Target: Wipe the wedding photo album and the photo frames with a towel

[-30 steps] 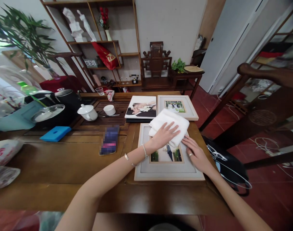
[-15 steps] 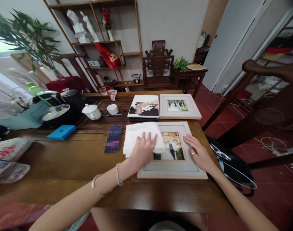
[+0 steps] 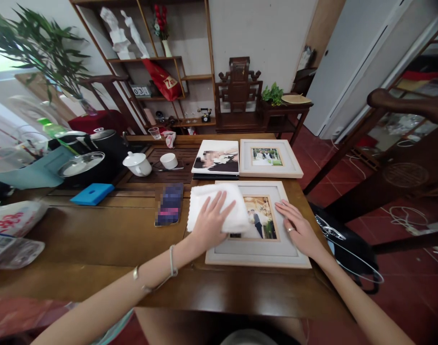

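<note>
My left hand (image 3: 211,218) lies palm down on a white cloth (image 3: 201,199), fingers spread and flat. That cloth covers the left part of a framed photo (image 3: 258,254), whose picture shows a couple standing under an arch. On the frame's right border rests my right hand (image 3: 300,230), its fingers stretched out flat and a ring on one of them. The cloth's scalloped left edge hangs past the frame over the wooden table (image 3: 114,239). Beneath the cloth, the frame's left side and part of the photo are hidden.
Behind the frame lie another framed photo (image 3: 294,165) and a stack topped by a photo panel (image 3: 201,158). Left are a phone (image 3: 168,206), a blue block (image 3: 92,194), a lidded white cup (image 3: 137,165) and a small white cup (image 3: 168,161). A dark chair (image 3: 402,167) stands right.
My left hand has shifted slightly with the cloth, and its fingers are straighter and flatter than before. The right hand stays on the frame's right border.
</note>
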